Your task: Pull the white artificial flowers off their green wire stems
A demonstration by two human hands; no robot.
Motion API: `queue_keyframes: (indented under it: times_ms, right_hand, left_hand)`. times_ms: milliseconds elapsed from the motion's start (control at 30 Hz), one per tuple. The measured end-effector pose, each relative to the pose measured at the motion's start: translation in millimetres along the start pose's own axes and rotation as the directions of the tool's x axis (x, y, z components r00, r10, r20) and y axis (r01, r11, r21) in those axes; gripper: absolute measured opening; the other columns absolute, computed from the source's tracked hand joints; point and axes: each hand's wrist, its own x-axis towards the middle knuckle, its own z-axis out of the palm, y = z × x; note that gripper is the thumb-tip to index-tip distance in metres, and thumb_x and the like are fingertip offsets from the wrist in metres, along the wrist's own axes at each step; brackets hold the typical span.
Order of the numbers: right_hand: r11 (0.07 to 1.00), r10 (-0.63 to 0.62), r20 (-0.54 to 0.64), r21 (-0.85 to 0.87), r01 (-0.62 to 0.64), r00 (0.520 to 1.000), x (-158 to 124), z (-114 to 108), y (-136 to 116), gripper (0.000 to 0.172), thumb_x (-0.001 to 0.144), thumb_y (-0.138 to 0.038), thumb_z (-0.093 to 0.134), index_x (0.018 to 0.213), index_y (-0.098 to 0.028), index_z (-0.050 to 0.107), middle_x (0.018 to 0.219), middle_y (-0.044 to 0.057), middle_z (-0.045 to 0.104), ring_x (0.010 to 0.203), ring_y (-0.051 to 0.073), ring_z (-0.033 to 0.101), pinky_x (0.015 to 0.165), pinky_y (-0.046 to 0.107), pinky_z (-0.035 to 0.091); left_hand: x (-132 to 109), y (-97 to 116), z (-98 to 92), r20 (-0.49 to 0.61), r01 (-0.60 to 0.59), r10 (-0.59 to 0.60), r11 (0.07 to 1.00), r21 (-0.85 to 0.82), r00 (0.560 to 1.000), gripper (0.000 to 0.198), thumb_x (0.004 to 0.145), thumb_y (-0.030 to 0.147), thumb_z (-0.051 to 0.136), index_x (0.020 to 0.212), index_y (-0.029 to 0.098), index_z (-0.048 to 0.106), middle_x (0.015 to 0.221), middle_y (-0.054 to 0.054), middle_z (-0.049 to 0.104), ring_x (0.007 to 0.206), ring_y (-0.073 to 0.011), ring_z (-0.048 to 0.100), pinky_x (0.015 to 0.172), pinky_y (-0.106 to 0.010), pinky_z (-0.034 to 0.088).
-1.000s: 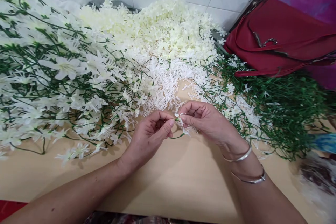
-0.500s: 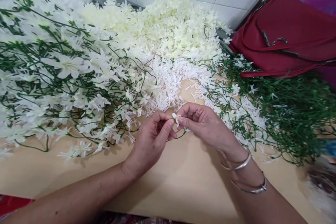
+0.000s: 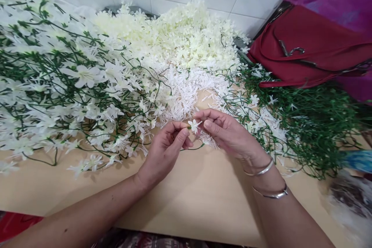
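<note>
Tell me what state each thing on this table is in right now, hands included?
Left hand: fingers pinched on a thin green stem.
Right hand: fingertips closed on a small white flower.
Stemmed white flowers: heaped, tangled.
Loose cream blossoms: piled by the tiled wall.
White plastic stamens: scattered in a heap.
Bare green stems: bunched, mostly flowerless.
Red handbag: lying slumped; whether it is closed can't be told.

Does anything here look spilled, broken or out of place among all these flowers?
Nothing looks damaged. The one odd item is a red handbag resting at the table's far right corner, against the bare green stems. The left hand and right hand pinch a small white flower between them.
</note>
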Motion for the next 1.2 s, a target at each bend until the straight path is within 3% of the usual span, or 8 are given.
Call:
queue_keyframes:
  times_ms: [233, 533, 800, 1000, 1100, 1200]
  right_hand:
    - [0.995, 0.081, 0.026, -0.065, -0.079, 0.996, 1.1, 1.2, 5.3, 0.031, 0.079, -0.043, 0.089, 0.088, -0.020, 0.069, 0.075, 0.000, 0.075, 0.071, 0.016, 0.070, 0.070, 0.028, 0.055]
    - [0.994, 0.053, 0.050, -0.097, -0.047, 0.997, 0.6, 4.4, 0.7, 0.031, 0.080, -0.044, 0.087, 0.080, -0.021, 0.067, 0.073, 0.001, 0.073, 0.069, 0.015, 0.068, 0.069, 0.028, 0.056]
    - [0.989, 0.064, 0.076, -0.135, -0.054, 0.995, 0.2, 3.8, 1.0, 0.029, 0.083, -0.042, 0.085, 0.080, -0.019, 0.068, 0.073, 0.000, 0.070, 0.068, 0.014, 0.066, 0.063, 0.025, 0.049]
    - [0.994, 0.071, 0.123, -0.095, -0.059, 0.990, 1.0, 6.7, 5.7, 0.031, 0.085, -0.045, 0.084, 0.081, -0.020, 0.065, 0.072, 0.001, 0.073, 0.071, 0.016, 0.070, 0.069, 0.029, 0.053]
    - [0.990, 0.034, 0.106, -0.137, -0.019, 0.994, 1.1, 4.8, 3.5, 0.031, 0.085, -0.047, 0.083, 0.084, -0.020, 0.066, 0.074, 0.001, 0.072, 0.070, 0.015, 0.068, 0.068, 0.028, 0.052]
    - [0.984, -0.063, 0.026, -0.165, 0.067, 0.998, 1.5, -1.6, -0.1, 0.031, 0.081, -0.044, 0.087, 0.092, -0.021, 0.071, 0.081, 0.001, 0.072, 0.073, 0.014, 0.066, 0.066, 0.026, 0.051]
  left_hand:
    - [-0.4, -3.2, 0.4, 0.006, 0.005, -0.005, 1.000, 0.008, 1.000, 0.019, 0.097, 0.034, 0.068, 0.093, 0.016, 0.065, 0.071, 0.001, 0.066, 0.067, -0.0113, 0.063, 0.069, -0.024, 0.053]
    - [-2.6, -6.7, -3.0, 0.043, 0.028, -0.032, 0.994, 0.101, 0.999, 0.021, 0.101, 0.036, 0.063, 0.092, 0.017, 0.063, 0.073, 0.000, 0.068, 0.067, -0.0121, 0.064, 0.067, -0.024, 0.053]
    - [-3.5, -10.8, -5.8, 0.078, 0.003, -0.016, 0.987, 0.163, 0.997, 0.020, 0.103, 0.034, 0.060, 0.092, 0.017, 0.063, 0.077, -0.001, 0.069, 0.069, -0.0122, 0.067, 0.068, -0.023, 0.056]
    - [-1.9, -10.5, -2.0, 0.045, -0.036, 0.027, 0.975, 0.220, 0.999, 0.022, 0.102, 0.035, 0.062, 0.089, 0.017, 0.061, 0.076, -0.001, 0.068, 0.067, -0.0126, 0.068, 0.066, -0.024, 0.058]
    - [-1.7, -8.7, 1.4, 0.049, -0.036, 0.027, 0.981, 0.190, 0.998, 0.023, 0.101, 0.035, 0.062, 0.089, 0.017, 0.061, 0.074, -0.001, 0.068, 0.068, -0.0127, 0.068, 0.068, -0.024, 0.058]
    - [-4.6, 7.5, 0.0, 0.067, -0.109, 0.097, 0.970, 0.215, 0.993, 0.018, 0.103, 0.033, 0.060, 0.094, 0.017, 0.063, 0.071, 0.001, 0.066, 0.066, -0.0114, 0.066, 0.065, -0.023, 0.057]
